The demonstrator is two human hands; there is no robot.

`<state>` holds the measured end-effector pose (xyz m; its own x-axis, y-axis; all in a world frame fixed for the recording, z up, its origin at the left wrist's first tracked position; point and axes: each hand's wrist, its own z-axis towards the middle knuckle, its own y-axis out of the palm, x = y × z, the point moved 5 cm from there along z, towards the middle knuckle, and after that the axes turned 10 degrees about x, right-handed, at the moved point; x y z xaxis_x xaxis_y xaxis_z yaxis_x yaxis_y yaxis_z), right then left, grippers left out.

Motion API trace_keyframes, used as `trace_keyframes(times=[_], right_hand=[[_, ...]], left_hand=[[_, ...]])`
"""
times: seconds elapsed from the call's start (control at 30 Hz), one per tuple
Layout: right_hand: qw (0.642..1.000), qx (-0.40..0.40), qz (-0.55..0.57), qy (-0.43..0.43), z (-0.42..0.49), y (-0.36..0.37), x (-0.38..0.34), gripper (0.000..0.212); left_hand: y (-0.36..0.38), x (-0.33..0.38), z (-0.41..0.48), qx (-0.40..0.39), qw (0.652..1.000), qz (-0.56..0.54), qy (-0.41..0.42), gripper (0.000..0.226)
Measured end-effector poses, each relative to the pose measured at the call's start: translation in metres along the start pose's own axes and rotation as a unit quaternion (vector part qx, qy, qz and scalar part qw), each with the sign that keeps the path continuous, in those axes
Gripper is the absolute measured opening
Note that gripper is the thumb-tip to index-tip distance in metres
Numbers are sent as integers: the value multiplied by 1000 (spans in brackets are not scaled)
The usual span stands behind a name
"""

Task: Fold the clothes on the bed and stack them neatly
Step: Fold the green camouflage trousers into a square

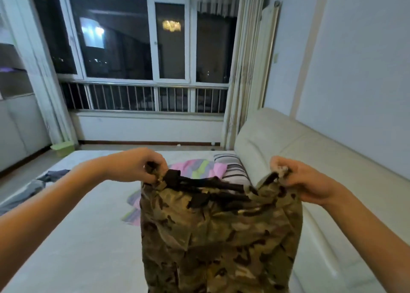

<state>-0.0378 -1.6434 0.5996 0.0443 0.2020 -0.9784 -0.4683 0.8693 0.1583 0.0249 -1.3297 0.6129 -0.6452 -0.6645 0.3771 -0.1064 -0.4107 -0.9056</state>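
While both hands, left (pixel 142 166) and right (pixel 297 179), grip the camouflage trousers (pixel 219 237) up, their legs run off the bottom edge.

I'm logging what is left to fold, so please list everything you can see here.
camouflage garment: one, green, brown and black, held up over the bed by its top edge
grey clothes: one loose heap, grey-blue, left edge of the bed
pastel cloth: one, pink, green and purple, on the bed behind the garment
striped pillow: one, dark and white, by the headboard
bed: one, white
headboard: one, cream, right side
window: one, white frame, far wall
railing: one, metal, along the window's foot
curtain: one, pale, right of window
green box: one, floor at left
left hand: grips garment's top left
right hand: grips its top right
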Motion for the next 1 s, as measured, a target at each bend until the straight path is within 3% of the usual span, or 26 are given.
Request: trace_keyframes(times=[0.07,0.1,0.23,0.3,0.43,0.53,0.6,0.7,0.77,0.8,0.9,1.0], right_hand=[[988,-143,-50,22,-3,35,-1,20],[985,-156,-77,17,1,45,-1,15],[981,21,-182,-57,37,56,2,39],[983,71,-157,-69,46,58,7,35],[979,144,-103,-104,44,51,17,19],[960,245,-46,-125,39,33,21,27],[946,304,4,-110,37,21,24,21],[932,352,28,-76,36,11,27,11],[936,347,29,-52,34,11,28,12],[940,338,20,-42,31,12,27,13],[944,314,-87,-46,16,9,12,11],[934,292,-186,-92,-2,3,-28,14]], left_hand=[[-5,23,4,72,991,80,77,9],[-5,37,6,109,983,97,113,5],[-9,92,17,194,964,-6,182,3],[-9,108,23,208,955,-78,195,9],[1,101,30,179,941,-260,123,17],[15,58,23,161,858,-487,-33,38],[40,31,16,136,812,-556,-118,43],[88,22,4,94,813,-548,-172,68],[98,25,3,139,842,-491,-175,80],[96,25,4,177,840,-480,-184,81],[77,31,15,242,808,-501,-195,65],[44,60,28,248,837,-470,-129,43]])
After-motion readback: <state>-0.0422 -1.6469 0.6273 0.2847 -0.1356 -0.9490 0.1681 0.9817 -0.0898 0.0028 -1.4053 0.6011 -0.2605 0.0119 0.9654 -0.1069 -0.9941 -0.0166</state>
